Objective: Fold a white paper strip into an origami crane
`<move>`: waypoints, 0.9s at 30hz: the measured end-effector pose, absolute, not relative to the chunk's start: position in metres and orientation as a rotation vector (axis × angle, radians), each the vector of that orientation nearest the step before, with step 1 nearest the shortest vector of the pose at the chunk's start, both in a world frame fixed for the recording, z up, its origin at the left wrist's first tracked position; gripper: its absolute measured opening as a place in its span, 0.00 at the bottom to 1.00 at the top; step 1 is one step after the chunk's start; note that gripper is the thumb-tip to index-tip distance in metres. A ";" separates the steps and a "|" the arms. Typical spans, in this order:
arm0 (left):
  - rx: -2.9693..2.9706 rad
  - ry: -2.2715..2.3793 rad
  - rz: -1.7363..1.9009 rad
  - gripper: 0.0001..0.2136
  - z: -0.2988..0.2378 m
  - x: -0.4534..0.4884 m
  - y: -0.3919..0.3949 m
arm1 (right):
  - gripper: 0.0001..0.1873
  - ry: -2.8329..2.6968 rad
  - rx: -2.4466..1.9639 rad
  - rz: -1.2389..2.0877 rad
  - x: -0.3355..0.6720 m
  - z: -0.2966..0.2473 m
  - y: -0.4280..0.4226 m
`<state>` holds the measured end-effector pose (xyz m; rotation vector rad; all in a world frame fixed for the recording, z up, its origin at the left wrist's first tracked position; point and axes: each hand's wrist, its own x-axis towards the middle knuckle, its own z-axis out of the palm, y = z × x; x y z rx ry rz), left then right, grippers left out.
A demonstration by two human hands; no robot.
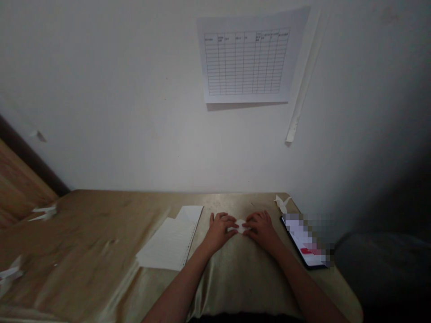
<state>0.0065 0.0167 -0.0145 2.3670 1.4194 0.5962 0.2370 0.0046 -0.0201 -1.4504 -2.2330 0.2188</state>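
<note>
A small white piece of paper (240, 226) lies between my hands near the far side of the table. My left hand (222, 228) grips its left end with thumb and fingers. On the opposite end, the fingers of my right hand (259, 226) are closed in the same way. Parts of the paper are hidden under the fingertips, so its full shape cannot be made out. Just left of my left forearm rest loose ruled sheets (171, 240) with a row of punched holes along the right edge.
A tablet or phone (306, 244) with a lit, partly blurred screen lies at the table's right edge. Beyond it is a folded paper figure (282, 203). More folded white papers (43, 212) sit far left. A printed table sheet (247, 63) hangs on the wall behind the cloth-covered table (84, 251).
</note>
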 end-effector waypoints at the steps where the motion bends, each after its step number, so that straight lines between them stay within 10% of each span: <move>1: 2.363 1.421 0.593 0.07 -0.014 0.007 0.017 | 0.09 -2.237 -1.444 0.223 0.237 -0.020 0.005; 27: 2.337 1.434 0.639 0.06 -0.010 0.011 0.013 | 0.07 -2.279 -1.334 0.134 0.234 -0.021 0.007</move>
